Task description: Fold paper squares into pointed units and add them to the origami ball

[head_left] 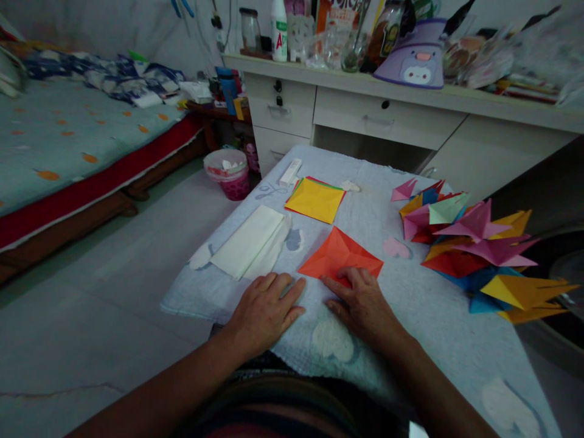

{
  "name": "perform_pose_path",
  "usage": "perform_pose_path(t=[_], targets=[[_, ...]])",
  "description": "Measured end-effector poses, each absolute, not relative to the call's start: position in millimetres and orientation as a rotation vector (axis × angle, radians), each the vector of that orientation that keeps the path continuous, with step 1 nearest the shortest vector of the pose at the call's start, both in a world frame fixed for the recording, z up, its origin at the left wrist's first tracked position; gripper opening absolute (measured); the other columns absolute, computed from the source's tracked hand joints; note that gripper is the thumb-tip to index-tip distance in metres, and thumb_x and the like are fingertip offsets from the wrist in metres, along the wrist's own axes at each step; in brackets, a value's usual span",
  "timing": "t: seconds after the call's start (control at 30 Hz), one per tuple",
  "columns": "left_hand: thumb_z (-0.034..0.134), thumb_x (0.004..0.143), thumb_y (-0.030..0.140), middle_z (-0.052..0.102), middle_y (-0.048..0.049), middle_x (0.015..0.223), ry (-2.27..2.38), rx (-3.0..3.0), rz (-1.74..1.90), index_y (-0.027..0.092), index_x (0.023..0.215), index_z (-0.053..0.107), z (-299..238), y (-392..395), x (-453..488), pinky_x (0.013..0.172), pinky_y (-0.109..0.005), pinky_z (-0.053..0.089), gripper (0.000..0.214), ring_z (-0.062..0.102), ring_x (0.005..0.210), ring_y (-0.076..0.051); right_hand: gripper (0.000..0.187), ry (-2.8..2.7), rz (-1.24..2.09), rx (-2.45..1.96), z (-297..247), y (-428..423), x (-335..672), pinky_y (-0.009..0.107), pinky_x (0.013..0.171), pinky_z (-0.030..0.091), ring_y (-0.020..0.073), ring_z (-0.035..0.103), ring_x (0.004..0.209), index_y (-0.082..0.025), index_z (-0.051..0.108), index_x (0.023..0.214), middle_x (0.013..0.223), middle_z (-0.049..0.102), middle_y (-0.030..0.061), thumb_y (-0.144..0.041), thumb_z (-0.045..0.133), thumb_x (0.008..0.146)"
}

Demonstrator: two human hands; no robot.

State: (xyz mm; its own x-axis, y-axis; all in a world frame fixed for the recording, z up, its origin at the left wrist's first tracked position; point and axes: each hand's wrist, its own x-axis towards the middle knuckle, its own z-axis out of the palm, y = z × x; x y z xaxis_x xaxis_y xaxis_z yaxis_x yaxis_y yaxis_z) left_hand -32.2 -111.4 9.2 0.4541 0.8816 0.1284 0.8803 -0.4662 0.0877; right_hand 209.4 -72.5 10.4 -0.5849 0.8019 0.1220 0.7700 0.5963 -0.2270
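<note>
An orange-red sheet of origami paper [335, 252], marked with crease lines, lies on the cloth-covered table in front of me. My right hand [358, 295] rests on its near edge, fingers stretched over the paper and hiding part of it. Flat on the cloth just left of the paper is my left hand [271, 304], its fingers spread and holding nothing. Beyond them sits a stack of square paper [317, 199] with a yellow sheet on top. A folded white tissue [249, 242] lies beyond my left hand.
Several folded paper cranes [474, 222] in mixed colours cover the table's right side. A small white box [291, 172] lies near the far left edge of the tablecloth [438, 347]. A pink bin [230, 176] stands on the floor, and a white desk [283, 103] stands behind.
</note>
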Motion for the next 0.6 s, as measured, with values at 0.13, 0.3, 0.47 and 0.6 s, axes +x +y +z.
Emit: perform_pose_path(t=[0.13, 0.3, 0.47, 0.6], targets=[[0.06, 0.09, 0.045, 0.059, -0.0074, 0.111, 1.663, 2.635, 0.203, 0.026, 0.134, 0.05, 12.4, -107.0, -23.8, 0.085, -0.041, 0.045, 0.049, 0.053, 0.098, -0.025, 0.042, -2.603, 0.214, -1.311, 8.9, -72.5, 209.5, 0.048, 0.089, 0.045, 0.0292, 0.051, 0.103, -0.027, 0.061, 0.131, 0.116, 0.056, 0.0134, -0.037, 0.06, 0.09], [0.061, 0.089, 0.048, 0.059, -0.0073, 0.109, 1.707, 2.617, 0.16, 0.025, 0.132, 0.053, 13.9, -103.5, -24.6, 0.083, -0.041, 0.044, 0.049, 0.052, 0.097, -0.025, 0.042, -2.611, 0.216, -1.314, 6.8, -72.3, 210.6, 0.048, 0.089, 0.045, 0.0294, 0.05, 0.104, -0.028, 0.061, 0.132, 0.117, 0.056, 0.0133, -0.038, 0.058, 0.091], [0.06, 0.09, 0.047, 0.061, -0.0075, 0.112, 1.767, 2.611, 0.136, 0.024, 0.132, 0.053, 14.3, -104.1, -26.5, 0.081, -0.041, 0.043, 0.049, 0.053, 0.099, -0.026, 0.043, -2.614, 0.209, -1.33, 7.1, -72.6, 209.6, 0.048, 0.089, 0.045, 0.0299, 0.05, 0.105, -0.028, 0.06, 0.132, 0.117, 0.056, 0.0133, -0.037, 0.06, 0.09], [0.057, 0.092, 0.04, 0.064, -0.0083, 0.111, 1.827, 2.624, 0.226, 0.021, 0.124, 0.058, 15.9, -105.1, -21.6, 0.082, -0.043, 0.043, 0.037, 0.054, 0.098, -0.027, 0.043, -2.616, 0.189, -1.335, 7.5, -73.6, 207.9, 0.048, 0.088, 0.045, 0.0303, 0.051, 0.105, -0.029, 0.061, 0.132, 0.118, 0.057, 0.0134, -0.038, 0.061, 0.09]])
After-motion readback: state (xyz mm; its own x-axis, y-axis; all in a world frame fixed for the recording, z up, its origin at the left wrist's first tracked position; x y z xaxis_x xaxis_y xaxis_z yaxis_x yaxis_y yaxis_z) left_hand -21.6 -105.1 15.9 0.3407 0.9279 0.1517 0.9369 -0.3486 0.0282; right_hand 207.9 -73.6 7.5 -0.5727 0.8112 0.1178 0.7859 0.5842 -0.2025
